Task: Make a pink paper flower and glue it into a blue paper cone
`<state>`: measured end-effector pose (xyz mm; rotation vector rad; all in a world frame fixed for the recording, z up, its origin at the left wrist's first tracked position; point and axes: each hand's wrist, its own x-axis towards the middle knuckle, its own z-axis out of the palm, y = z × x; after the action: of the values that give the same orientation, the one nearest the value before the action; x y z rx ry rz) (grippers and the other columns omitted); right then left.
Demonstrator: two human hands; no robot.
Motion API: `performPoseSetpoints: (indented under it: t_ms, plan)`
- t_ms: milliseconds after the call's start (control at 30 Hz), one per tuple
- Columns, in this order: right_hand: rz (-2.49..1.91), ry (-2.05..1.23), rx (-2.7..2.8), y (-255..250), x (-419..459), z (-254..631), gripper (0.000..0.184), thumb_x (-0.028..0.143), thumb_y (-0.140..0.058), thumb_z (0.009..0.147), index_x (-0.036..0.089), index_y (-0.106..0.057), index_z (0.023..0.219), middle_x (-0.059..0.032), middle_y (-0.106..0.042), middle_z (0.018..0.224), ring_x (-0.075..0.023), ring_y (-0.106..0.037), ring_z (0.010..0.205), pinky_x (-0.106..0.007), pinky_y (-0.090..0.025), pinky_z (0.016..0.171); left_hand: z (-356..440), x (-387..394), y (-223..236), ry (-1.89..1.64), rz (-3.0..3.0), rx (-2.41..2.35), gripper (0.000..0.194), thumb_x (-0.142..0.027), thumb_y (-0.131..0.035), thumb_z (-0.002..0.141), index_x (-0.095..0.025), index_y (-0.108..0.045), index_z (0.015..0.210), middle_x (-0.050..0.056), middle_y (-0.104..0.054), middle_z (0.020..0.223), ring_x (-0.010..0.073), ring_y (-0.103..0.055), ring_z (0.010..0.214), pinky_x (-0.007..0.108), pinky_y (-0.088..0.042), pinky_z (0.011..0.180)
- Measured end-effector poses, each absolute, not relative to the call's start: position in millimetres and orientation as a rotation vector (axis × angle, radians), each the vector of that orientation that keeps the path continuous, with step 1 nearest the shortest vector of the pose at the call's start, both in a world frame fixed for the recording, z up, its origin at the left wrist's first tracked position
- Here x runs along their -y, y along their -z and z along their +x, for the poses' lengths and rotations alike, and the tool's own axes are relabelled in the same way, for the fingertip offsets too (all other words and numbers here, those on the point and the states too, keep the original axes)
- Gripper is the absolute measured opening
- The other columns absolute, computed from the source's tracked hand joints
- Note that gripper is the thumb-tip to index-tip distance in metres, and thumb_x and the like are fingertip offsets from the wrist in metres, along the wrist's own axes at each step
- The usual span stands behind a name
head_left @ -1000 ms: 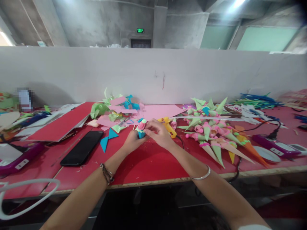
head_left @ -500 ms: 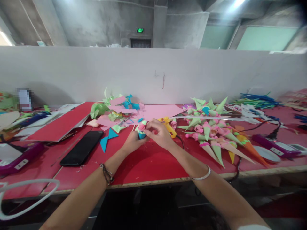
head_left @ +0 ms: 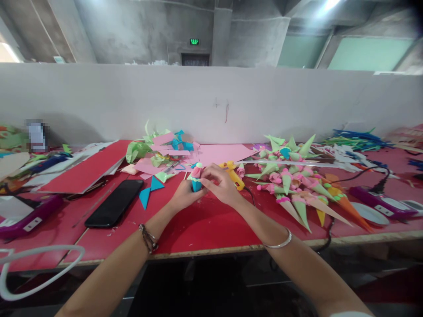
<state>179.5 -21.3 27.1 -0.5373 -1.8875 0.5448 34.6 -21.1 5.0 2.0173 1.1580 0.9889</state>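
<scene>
A small paper ice cream cone [head_left: 196, 185] stands between my hands, with a blue cone, a pale green edge, a pink top and a light green ball at its tip. My left hand [head_left: 182, 193] is closed around the blue part from the left. From the right, my right hand [head_left: 218, 181] pinches at the green edge with thumb and finger; its other fingers are curled. Just behind that hand lies a yellow glue gun [head_left: 235, 176]. Blue paper triangles [head_left: 151, 190] rest to the left of my left hand.
Many finished-looking paper cones [head_left: 294, 185] are heaped at right. A black phone [head_left: 114, 203] lies at left beside red card sheets [head_left: 87, 169]. Paper scraps [head_left: 165, 152] sit at the back by the white partition [head_left: 132, 101]. Purple power strips [head_left: 380, 203] stand at both sides.
The paper cone now shows more of its blue side and stands more upright. My right fingers have shifted from its pink top down to the green edge.
</scene>
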Motion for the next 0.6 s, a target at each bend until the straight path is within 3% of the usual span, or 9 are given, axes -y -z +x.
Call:
performPoseSetpoints:
  t_ms: [267,400,600]
  plan:
    - [-0.576,-0.575,1.865,-29,21,181,0.011,0.024,-0.052,0.079,0.020,-0.054,0.068,0.0001,-0.048,0.073,-0.0123,-0.049,0.073,-0.027,-0.041,0.067,34,23,-6,-0.871,1.972,-1.005,0.030,-0.032,-0.050,0.073,-0.014,-0.047,0.050,-0.003,-0.050,0.044,0.0072,-0.046,0.043,0.018,-0.036,0.045]
    - [-0.552,-0.564,1.892,-30,24,181,0.011,0.024,-0.051,0.079,0.019,-0.054,0.070,-0.0008,-0.049,0.075,-0.0128,-0.050,0.073,-0.028,-0.042,0.068,35,18,-1,-0.996,1.985,-1.023,0.015,-0.028,-0.052,0.071,-0.014,-0.051,0.067,-0.005,-0.049,0.050,0.0070,-0.045,0.046,0.017,-0.035,0.045]
    - [-0.580,-0.508,1.908,-30,24,180,0.006,0.022,-0.054,0.077,0.020,-0.055,0.071,-0.0006,-0.050,0.075,-0.0133,-0.049,0.072,-0.028,-0.042,0.067,34,14,2,-1.087,2.112,-1.109,0.018,-0.025,-0.050,0.071,-0.013,-0.055,0.083,0.000,-0.056,0.069,0.0117,-0.051,0.064,0.021,-0.041,0.057]
